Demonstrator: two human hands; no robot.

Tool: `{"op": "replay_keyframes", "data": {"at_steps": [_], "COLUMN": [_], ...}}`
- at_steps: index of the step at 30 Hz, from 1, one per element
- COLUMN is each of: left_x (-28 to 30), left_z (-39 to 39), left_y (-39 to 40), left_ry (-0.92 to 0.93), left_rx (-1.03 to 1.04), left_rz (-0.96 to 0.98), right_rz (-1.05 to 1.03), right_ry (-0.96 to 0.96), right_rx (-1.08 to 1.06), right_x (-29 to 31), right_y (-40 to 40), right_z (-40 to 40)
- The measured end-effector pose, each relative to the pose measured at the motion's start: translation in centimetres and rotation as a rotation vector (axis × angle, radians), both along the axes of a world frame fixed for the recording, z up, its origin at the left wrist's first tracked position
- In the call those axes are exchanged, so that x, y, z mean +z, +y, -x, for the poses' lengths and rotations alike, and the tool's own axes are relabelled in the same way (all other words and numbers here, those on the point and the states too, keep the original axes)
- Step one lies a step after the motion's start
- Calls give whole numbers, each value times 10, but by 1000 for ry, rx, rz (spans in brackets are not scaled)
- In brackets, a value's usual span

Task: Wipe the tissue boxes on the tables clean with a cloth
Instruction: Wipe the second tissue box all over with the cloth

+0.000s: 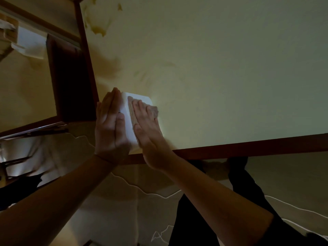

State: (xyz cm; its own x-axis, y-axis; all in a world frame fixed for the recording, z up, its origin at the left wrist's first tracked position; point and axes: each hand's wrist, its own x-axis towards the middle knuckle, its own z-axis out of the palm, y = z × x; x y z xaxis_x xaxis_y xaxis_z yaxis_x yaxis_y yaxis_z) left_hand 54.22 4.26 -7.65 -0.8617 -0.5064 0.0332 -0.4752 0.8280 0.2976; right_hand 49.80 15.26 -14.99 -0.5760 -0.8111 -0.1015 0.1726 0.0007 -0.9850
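Cloth under right hand, tissue box

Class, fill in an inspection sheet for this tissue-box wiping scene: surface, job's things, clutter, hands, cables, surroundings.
Surface: pale table with dark wood edge, brownish marks near its far left corner.
Job's things: white tissue box at the near left corner; cloth on its top.
Clutter: nothing seen.
Hands: left hand flat against the box's side; right hand flat on the cloth.
Cables: nothing seen.
Surroundings: second table left with another tissue box; patterned floor.
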Motion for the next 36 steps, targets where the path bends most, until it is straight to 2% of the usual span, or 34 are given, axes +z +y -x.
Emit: {"op": "replay_keyframes", "data": {"at_steps": [4, 6, 9, 14, 19, 24, 28, 31, 33, 36], "left_x": [0, -2, -3, -5, 2, 5, 14, 21, 23, 26], "left_z": [0, 1, 0, 0, 1, 1, 2, 4, 3, 3], "left_y": [2, 2, 3, 1, 1, 5, 9, 16, 19, 19], "left_ry": [19, 63, 67, 120, -16, -84, -158, -217, -217, -211], "left_rx": [-7, 14, 28, -16, -9, 1, 38, 108, 132, 149], "left_rz": [14, -22, -56, -30, -14, 1, 16, 42, 21, 1], "right_rz": [0, -41, -109, -46, -187, -256, -516, -611, -650, -638], "right_ry": [53, 22, 10, 16, -55, 139, 388, 474, 649, 804], "right_rx": [-11, -21, 64, 136, 191, 205, 358, 236, 87, -137], "right_x": [-1, -1, -1, -6, 16, 33, 47, 60, 67, 70], "right_y": [-14, -11, 9, 44, 58, 87, 108, 129, 146, 166], "right_z": [16, 16, 4, -21, -17, 17, 65, 102, 121, 141]}}
